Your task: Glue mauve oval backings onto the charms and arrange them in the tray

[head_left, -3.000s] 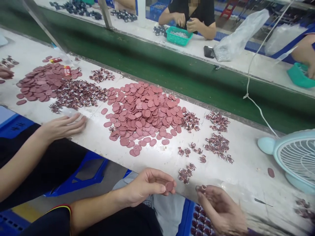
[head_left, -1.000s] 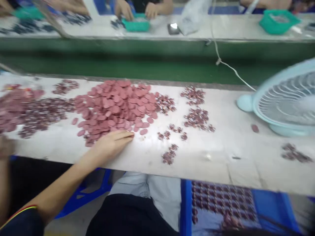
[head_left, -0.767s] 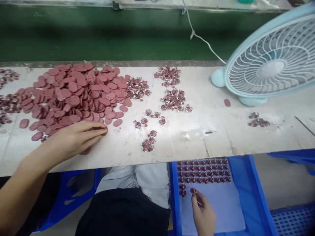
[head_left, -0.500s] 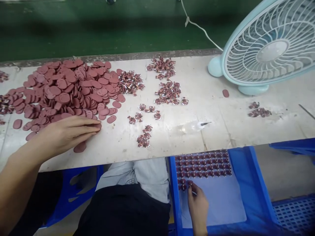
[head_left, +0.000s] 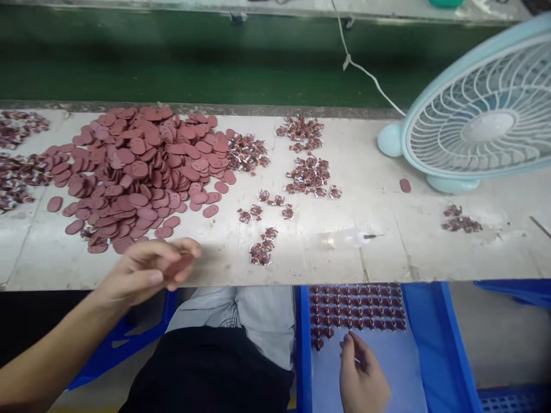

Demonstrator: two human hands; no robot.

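My left hand (head_left: 150, 267) is lifted over the near edge of the bench, fingers closed around a flat reddish-brown oval disc (head_left: 179, 265). Behind it spreads a big heap of similar oval discs (head_left: 142, 166), some with small holes. My right hand (head_left: 364, 373) hovers above a blue tray (head_left: 447, 332) below the bench, thumb and forefinger tips close together with nothing visible between them. Rows of small dark-red figures with white parts (head_left: 357, 307) stand on the white sheet (head_left: 327, 378) in the tray. One figure (head_left: 329, 332) sits just left of my fingertips.
Piles of small brown-and-white pieces (head_left: 307, 175) lie mid-bench, with others (head_left: 21, 172) at far left. A clear bottle with a thin dark tip (head_left: 344, 238) lies on its side. A light-blue fan (head_left: 482, 126) stands at right, its white cord (head_left: 370, 74) running up behind.
My left hand has left the heap's edge and come up with a disc. My right hand has drawn back right and down, leaving a figure in the tray row. The view has shifted.
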